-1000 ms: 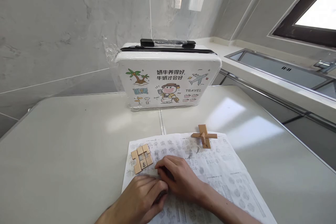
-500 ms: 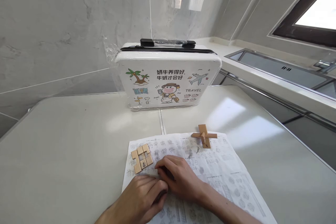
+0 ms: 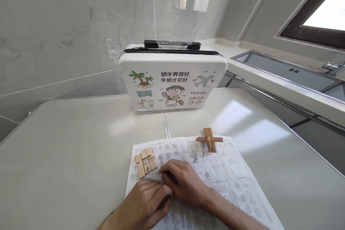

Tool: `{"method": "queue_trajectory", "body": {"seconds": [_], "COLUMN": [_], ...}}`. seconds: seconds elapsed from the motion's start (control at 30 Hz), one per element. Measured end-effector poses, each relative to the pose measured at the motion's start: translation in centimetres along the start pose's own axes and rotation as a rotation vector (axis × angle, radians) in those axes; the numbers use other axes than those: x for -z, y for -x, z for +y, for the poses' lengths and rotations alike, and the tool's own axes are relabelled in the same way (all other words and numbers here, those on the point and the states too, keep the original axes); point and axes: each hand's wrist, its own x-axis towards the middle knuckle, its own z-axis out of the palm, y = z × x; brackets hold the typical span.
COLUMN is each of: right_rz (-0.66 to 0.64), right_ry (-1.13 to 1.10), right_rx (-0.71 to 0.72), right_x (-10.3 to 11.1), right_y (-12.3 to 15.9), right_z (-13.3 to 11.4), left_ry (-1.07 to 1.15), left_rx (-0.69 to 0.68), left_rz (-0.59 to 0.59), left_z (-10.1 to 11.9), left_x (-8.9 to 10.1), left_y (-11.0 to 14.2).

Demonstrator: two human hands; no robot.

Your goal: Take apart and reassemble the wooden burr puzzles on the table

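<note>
My left hand (image 3: 149, 201) rests on the printed paper sheet (image 3: 215, 179), its fingers curled into a loose fist. Touching it, my right hand (image 3: 185, 179) lies with bent fingers pointing left. I see nothing held in either hand, though the undersides of the fingers are hidden. Just beyond my hands, at the sheet's left side, lies a flat group of notched wooden puzzle pieces (image 3: 147, 168), one marked 3. Near the top right edge of the paper is a cross-shaped group of wooden pieces (image 3: 208, 140), with one bar marked 2.
A white cartoon-printed case (image 3: 172, 82) in clear plastic wrap stands upright behind the paper, black handle on top. The white table (image 3: 67, 151) reaches to the grey tiled wall. At right, a counter holds a sink (image 3: 285, 70) below a window.
</note>
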Motion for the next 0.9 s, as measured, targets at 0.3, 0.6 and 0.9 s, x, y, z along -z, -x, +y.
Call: {"method": "queue_trajectory", "body": {"seconds": [0.3,0.6,0.9], "right_rz": [0.010,0.006,-0.007], "right_ry": [0.006,0.011,0.012], "right_rx": [0.010,0.009,-0.004], "right_x": [-0.09,-0.09,-0.01], "right_y": [0.03,0.04,-0.03], "right_z": [-0.02,0.02,-0.03], "left_ry": [0.005,-0.003,0.004], "left_rx": [0.001,0.002,0.001], "left_rz": [0.003,-0.004,-0.004], "left_z": [-0.07,-0.07,0.03], "left_x": [-0.09,-0.08,0.02], "left_y": [0.02,0.01,-0.10]}}
